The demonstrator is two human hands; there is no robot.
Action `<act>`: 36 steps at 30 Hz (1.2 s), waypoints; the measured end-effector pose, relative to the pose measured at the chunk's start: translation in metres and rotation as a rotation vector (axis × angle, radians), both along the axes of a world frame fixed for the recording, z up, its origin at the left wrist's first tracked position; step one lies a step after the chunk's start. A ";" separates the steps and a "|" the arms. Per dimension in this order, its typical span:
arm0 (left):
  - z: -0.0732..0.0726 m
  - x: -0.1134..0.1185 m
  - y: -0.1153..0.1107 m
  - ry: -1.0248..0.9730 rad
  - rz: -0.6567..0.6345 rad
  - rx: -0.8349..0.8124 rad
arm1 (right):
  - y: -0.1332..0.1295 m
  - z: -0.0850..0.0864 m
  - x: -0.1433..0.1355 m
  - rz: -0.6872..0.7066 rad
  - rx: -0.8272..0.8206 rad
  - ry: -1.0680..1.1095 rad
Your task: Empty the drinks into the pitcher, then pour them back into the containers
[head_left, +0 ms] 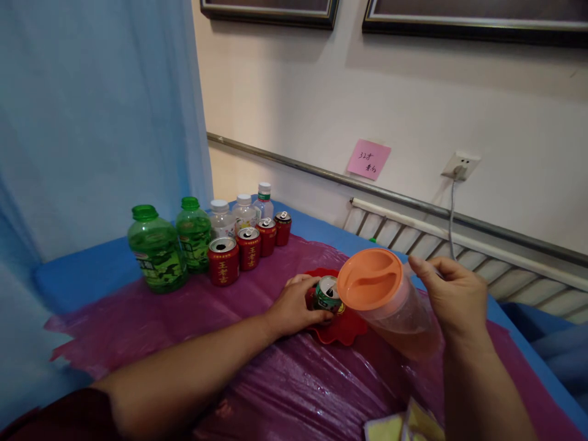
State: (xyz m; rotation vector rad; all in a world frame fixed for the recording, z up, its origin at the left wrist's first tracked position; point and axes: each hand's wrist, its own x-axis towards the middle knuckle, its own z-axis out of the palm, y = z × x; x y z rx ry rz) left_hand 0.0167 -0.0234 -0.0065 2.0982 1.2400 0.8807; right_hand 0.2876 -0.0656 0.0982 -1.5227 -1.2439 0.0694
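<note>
My left hand (298, 306) is closed round a green and red drink can (327, 295) with an opened top. The can stands over a red scalloped plate (342, 331). In my right hand (452, 294) is the handle of a clear plastic pitcher (404, 327) with an orange lid (371, 278). It is tilted to the left, its lid end close beside the can's top. Liquid shows inside the pitcher. Whether any is flowing into the can I cannot tell, as the lid hides the spout.
Left of my hands stand several red cans (223, 262) in a row. Behind them are clear white-capped bottles (223, 218) and two green bottles (157, 251). Purple plastic sheeting (257, 373) covers the blue table (87, 257). Yellow cloths (386, 427) lie at the front; a radiator (505, 269) is behind.
</note>
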 end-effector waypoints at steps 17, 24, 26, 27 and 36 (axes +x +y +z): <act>0.001 0.001 -0.001 -0.012 -0.004 0.001 | 0.001 -0.003 0.002 0.007 0.030 -0.042; 0.001 0.001 -0.001 -0.004 -0.006 0.000 | 0.001 -0.001 0.000 0.000 -0.001 0.002; 0.001 0.001 -0.001 -0.006 -0.002 -0.006 | 0.001 -0.001 0.000 0.000 -0.006 -0.001; 0.001 0.001 -0.001 -0.006 -0.001 -0.006 | 0.001 -0.001 0.001 0.001 -0.006 -0.008; 0.001 0.000 -0.001 -0.004 -0.010 0.015 | 0.001 -0.001 -0.001 0.002 0.010 0.005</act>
